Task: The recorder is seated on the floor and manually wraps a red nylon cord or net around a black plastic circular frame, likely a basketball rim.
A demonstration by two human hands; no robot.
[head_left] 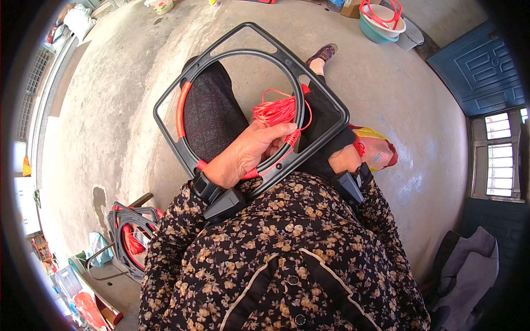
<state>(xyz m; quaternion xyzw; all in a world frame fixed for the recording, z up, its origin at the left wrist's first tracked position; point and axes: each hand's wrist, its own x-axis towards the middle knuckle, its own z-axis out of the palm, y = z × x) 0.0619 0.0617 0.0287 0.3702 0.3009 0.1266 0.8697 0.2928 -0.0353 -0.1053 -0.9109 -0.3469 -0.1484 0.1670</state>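
Note:
A black plastic frame (243,34), square outside with a round ring inside, lies tilted across my lap. Red cord (184,110) is wound around parts of the ring. My left hand (245,150) is closed on the ring's near right side, its thumb pressed by a red cord wrap. Just beyond the thumb, a loose bundle of red cord (275,112) rests against the ring. Right of the frame, my right hand (344,160) is beside a red and yellow plastic bag (381,151). Its fingers are mostly hidden, and some red material shows at its far side.
More black frames with red cord (134,237) are stacked on the floor at left. Basins (378,33) with a red frame on top stand at the far right. A blue door (477,69) and a grey padded item (469,270) are at right.

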